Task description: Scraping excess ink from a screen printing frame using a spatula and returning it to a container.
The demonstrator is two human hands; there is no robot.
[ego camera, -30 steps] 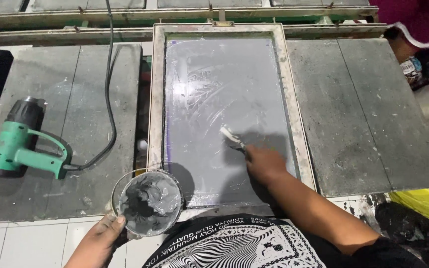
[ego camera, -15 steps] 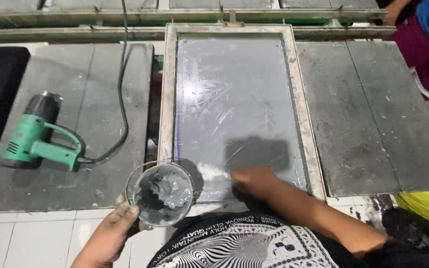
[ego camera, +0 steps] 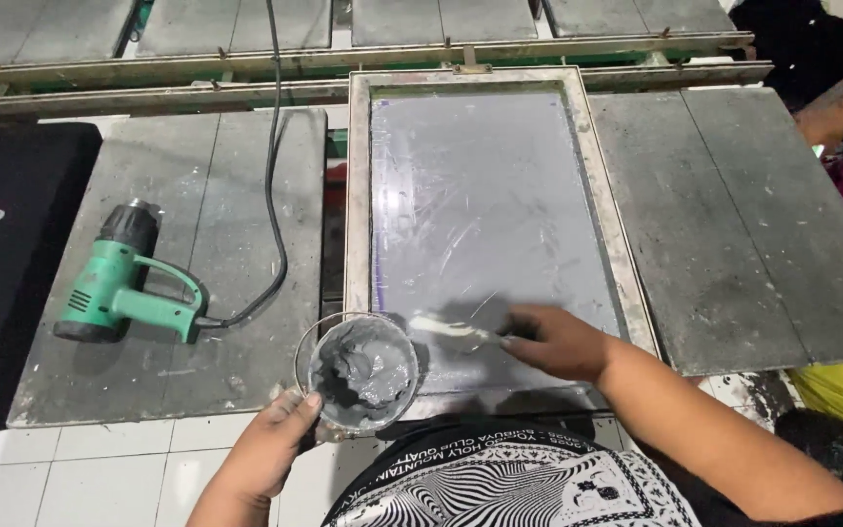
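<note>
Left hand [ego camera: 267,444] fingers grip the clear paint cup [ego camera: 362,372]; right hand [ego camera: 556,341] fingers clasp a spatula [ego camera: 451,330] over the near screen frame [ego camera: 356,195].

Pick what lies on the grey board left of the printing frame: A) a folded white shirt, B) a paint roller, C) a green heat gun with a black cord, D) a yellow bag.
C: a green heat gun with a black cord lies on the grey board left of the printing frame.
</note>
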